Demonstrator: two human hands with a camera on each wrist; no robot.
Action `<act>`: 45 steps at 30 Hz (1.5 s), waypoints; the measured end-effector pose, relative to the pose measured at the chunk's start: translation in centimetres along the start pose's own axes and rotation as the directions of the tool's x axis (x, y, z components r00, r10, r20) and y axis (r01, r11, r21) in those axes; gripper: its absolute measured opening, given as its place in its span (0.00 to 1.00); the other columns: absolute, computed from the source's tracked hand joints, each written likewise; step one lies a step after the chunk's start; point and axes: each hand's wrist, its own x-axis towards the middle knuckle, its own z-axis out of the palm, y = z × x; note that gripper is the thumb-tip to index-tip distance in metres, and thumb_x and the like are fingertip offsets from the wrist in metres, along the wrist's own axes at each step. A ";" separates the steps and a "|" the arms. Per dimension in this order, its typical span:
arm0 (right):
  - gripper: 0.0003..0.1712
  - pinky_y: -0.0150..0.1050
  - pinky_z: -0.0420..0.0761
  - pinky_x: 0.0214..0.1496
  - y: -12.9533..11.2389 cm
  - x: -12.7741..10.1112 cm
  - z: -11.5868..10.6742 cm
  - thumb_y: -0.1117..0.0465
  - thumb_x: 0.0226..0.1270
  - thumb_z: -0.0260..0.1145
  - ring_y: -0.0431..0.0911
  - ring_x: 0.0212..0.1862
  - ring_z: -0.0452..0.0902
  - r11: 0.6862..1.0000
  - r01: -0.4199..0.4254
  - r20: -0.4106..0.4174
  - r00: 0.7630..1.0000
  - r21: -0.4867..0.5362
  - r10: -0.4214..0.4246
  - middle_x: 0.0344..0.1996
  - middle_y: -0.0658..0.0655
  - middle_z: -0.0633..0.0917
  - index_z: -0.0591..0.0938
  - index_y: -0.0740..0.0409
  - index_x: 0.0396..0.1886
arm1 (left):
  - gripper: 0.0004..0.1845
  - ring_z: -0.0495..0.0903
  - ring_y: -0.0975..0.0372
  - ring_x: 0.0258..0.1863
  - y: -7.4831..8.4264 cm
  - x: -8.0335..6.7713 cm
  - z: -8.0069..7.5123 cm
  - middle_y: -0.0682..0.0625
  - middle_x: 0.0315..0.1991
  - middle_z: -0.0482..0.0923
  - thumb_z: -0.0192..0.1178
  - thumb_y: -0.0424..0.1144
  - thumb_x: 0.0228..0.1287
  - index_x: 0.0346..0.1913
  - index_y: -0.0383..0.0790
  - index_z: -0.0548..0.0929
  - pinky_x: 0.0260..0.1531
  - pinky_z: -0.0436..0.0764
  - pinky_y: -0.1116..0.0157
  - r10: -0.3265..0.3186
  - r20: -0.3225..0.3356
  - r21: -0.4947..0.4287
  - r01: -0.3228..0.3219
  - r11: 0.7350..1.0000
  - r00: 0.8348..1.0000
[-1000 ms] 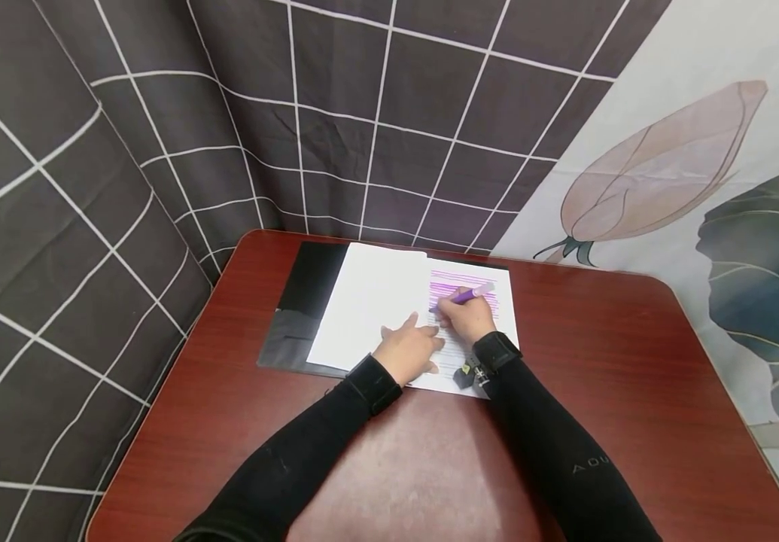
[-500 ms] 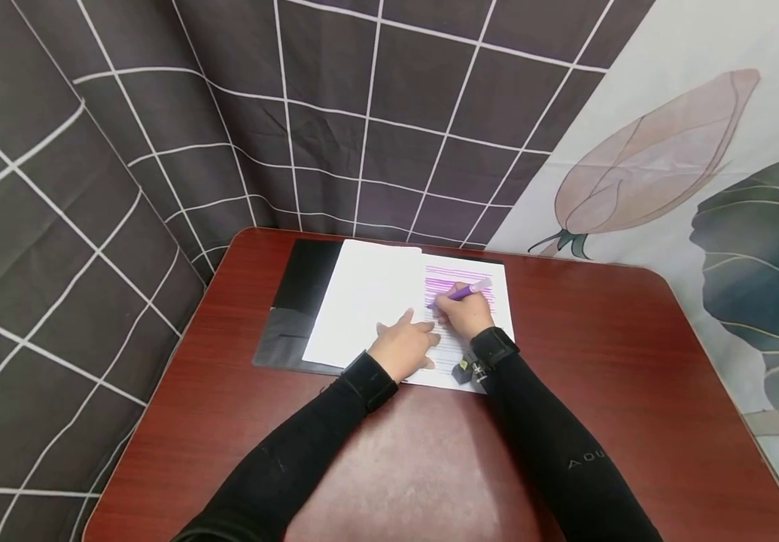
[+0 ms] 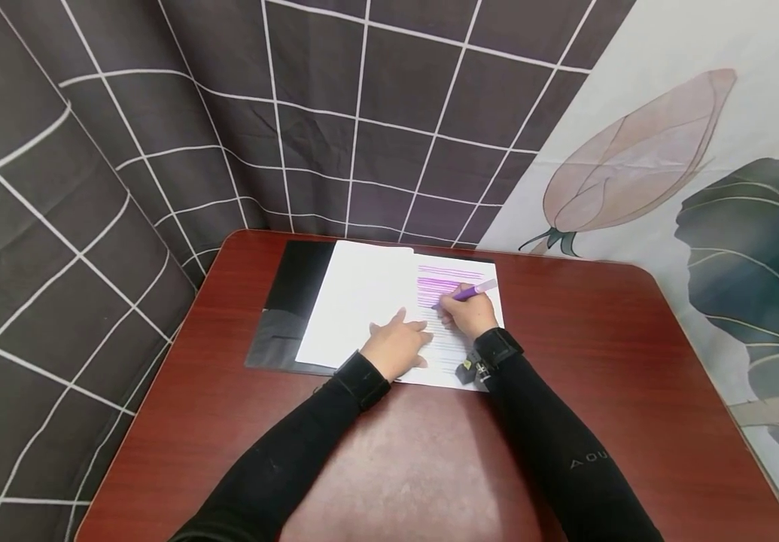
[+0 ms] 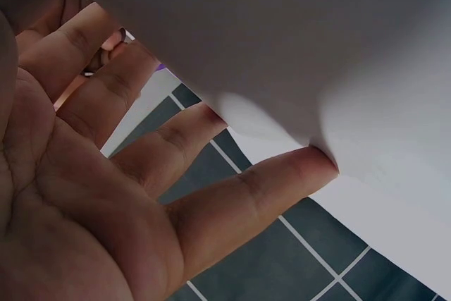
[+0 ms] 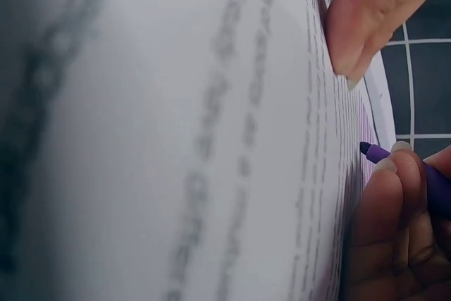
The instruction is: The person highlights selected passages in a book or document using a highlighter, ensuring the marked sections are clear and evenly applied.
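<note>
A purple highlighter (image 3: 465,293) is pinched in my right hand (image 3: 476,315), its tip at the left part of a printed line. Bright purple strokes (image 3: 438,280) cover the upper lines of the printed right page (image 3: 450,357). In the right wrist view the dark tip (image 5: 364,147) meets the paper just beyond the fingers (image 5: 384,206). My left hand (image 3: 392,350) rests with spread fingers across the inner margin, between the blank left page (image 3: 362,293) and the printed one. The left wrist view shows its fingertips (image 4: 320,163) against the white paper.
A black folder cover (image 3: 274,339) lies under the pages and sticks out at left. Everything sits on a reddish-brown table (image 3: 585,361). Behind stand a dark checked curtain (image 3: 321,135) and a white cloth with a flower print (image 3: 633,158).
The right hand with the highlighter has slid slightly rightward across the page. The left hand stays in place on the paper. The head view has shifted a little to the right.
</note>
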 end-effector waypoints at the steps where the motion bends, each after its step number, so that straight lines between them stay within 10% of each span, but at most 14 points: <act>1: 0.10 0.27 0.82 0.33 0.0 0.0 -0.1 0.61 0.76 0.70 0.36 0.25 0.83 1.000 -0.006 0.000 1.000 0.004 0.006 0.24 0.48 0.89 0.83 0.58 0.32 | 0.32 0.67 0.42 0.90 -0.1 0.1 0.1 0.55 0.85 0.76 0.74 0.56 0.76 0.79 0.55 0.84 0.69 0.81 0.25 0.001 -0.001 -0.014 -0.001 1.000 1.000; 16: 0.09 0.27 0.86 0.31 0.7 -0.2 -1.6 0.61 0.78 0.71 0.38 0.25 0.83 0.998 -0.046 -0.008 0.999 0.041 0.046 0.25 0.50 0.89 0.82 0.60 0.36 | 0.34 0.61 0.43 0.92 -1.8 3.0 4.6 0.60 0.86 0.75 0.77 0.58 0.72 0.79 0.63 0.84 0.69 0.76 0.20 -0.007 -0.028 -0.053 0.006 0.999 1.000; 45: 0.10 0.28 0.85 0.33 2.4 -0.7 -4.4 0.60 0.79 0.70 0.40 0.26 0.83 0.995 -0.093 -0.027 0.995 0.025 0.094 0.26 0.51 0.87 0.81 0.60 0.38 | 0.35 0.64 0.43 0.91 -1.8 2.6 4.5 0.57 0.84 0.77 0.77 0.60 0.70 0.78 0.59 0.85 0.68 0.77 0.20 0.013 -0.062 -0.058 -0.017 0.998 0.998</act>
